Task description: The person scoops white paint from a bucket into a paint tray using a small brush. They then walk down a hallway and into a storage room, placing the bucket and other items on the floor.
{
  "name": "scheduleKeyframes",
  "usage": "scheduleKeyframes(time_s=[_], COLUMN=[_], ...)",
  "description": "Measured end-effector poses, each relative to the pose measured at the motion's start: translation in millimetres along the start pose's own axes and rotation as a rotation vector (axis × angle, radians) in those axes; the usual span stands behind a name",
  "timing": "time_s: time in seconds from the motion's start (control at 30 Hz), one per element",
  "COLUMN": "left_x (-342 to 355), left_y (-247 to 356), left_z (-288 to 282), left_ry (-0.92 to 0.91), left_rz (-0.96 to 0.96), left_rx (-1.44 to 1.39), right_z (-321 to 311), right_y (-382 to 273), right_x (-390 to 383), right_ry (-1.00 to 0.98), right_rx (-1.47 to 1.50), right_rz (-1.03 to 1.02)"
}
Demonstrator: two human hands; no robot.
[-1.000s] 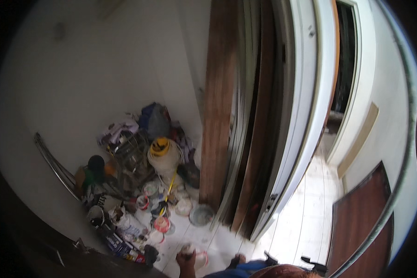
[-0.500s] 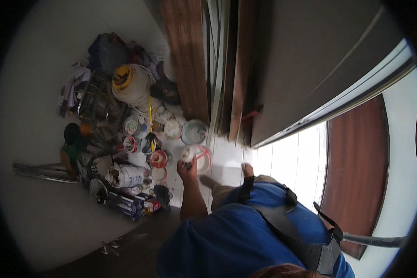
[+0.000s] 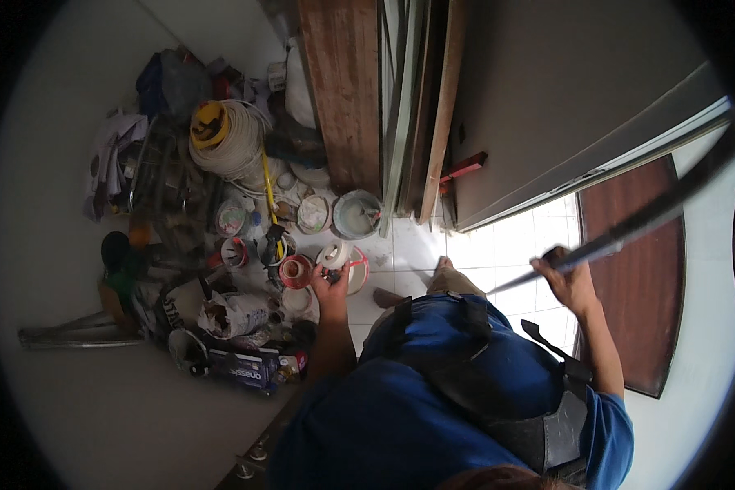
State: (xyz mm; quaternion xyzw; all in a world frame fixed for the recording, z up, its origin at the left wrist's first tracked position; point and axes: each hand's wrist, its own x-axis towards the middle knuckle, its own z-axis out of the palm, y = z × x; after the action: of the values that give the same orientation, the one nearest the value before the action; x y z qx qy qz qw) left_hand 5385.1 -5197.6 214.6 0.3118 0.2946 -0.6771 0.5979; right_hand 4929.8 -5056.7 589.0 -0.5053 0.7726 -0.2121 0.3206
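My left hand (image 3: 330, 284) is closed on a whitish ring-shaped roll (image 3: 333, 254), with something small and dark by the fingers. Just beyond it stands a white bucket (image 3: 356, 282) with a red rim or handle, partly hidden by the hand. Out to the right, my right hand (image 3: 565, 278) is wrapped round a long grey bar (image 3: 629, 233). That bar slants from beside my body up toward the far right. A red-rimmed pot (image 3: 296, 270) sits close to the left of my left hand.
Buckets and pots, including a grey bucket (image 3: 357, 219), crowd the tiled floor. A cable coil (image 3: 235, 145), bags and boxes fill the left. Brown boards (image 3: 343, 98) lean upright ahead. A grey door (image 3: 539, 114) with a red handle stands at right, beside a doormat (image 3: 629, 327).
My right hand has come into view at the right, holding the long bar. My left hand still holds the roll. The view has shifted slightly.
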Motion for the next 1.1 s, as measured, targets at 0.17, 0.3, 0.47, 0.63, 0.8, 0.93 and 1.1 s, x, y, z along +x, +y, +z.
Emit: scheduleKeyframes(time_s=[0.17, 0.3, 0.47, 0.63, 0.8, 0.93, 1.1], left_x=[-6, -22, -59, -76, -80, -80, -79], left_y=[48, 90, 119, 125, 126, 119, 103], left_z=[-32, -53, -67, -66, -70, -76, -76], left_ry=[-0.053, -0.112, -0.059, 0.019, 0.034, 0.117, 0.036], left_rz=[0.052, 0.182, 0.253, 0.441, 0.462, 0.708, 0.765], left_rx=[-0.056, -0.084, -0.216, -0.275, -0.382, 0.226, 0.369], right_z=[18, -11, -71, -104, -138, -155, -174], right_y=[-100, -160, -241, -279, -284, -264, -252], right_x=[70, 138, 203, 237, 302, 345, 401], right_ry=[0.329, 0.452, 0.672, 0.975, 1.002, 0.897, 0.911], right_rx=[0.138, 0.191, -0.04, 0.006, -0.009, 0.063, 0.05], right_rz=[-0.344, -0.317, -0.321, -0.411, -0.45, -0.433, -0.568])
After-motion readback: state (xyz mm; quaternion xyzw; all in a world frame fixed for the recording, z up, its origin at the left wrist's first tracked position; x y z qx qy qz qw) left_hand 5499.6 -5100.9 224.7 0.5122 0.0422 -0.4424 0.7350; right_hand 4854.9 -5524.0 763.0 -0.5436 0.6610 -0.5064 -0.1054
